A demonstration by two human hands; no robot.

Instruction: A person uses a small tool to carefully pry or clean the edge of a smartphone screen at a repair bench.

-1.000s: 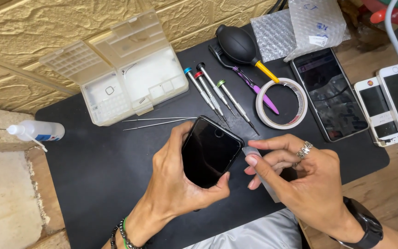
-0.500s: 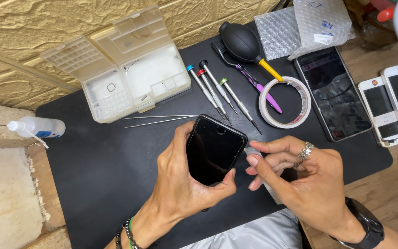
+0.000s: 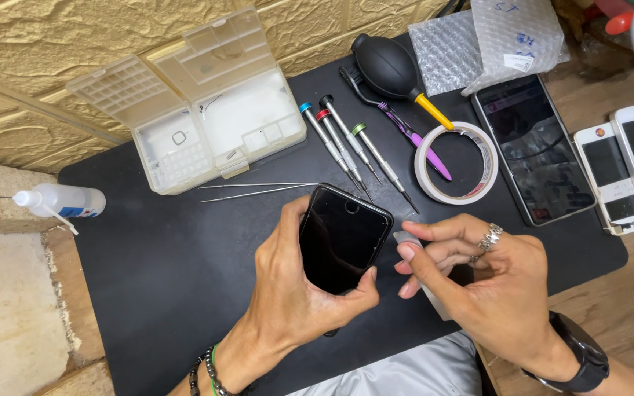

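My left hand (image 3: 288,293) grips a black smartphone (image 3: 343,238) by its lower end, screen up, tilted a little over the black work mat (image 3: 155,264). My right hand (image 3: 489,282), with a ring and a dark wristwatch, is beside the phone's right edge. Its fingers pinch a small translucent grey piece (image 3: 407,238) that reaches toward that edge. Whether the piece touches the phone I cannot tell.
On the mat lie three screwdrivers (image 3: 350,150), two thin metal probes (image 3: 258,189), a clear parts box (image 3: 199,110) with its lid open, a black air blower (image 3: 387,66), a purple tool (image 3: 420,143), a tape roll (image 3: 455,163) and a dark phone (image 3: 533,147). White phones (image 3: 629,172) lie at right, a squeeze bottle (image 3: 60,202) at left.
The phone and both hands sit slightly lower and more toward me than before. The grip on the phone and the pinch on the small piece are the same.
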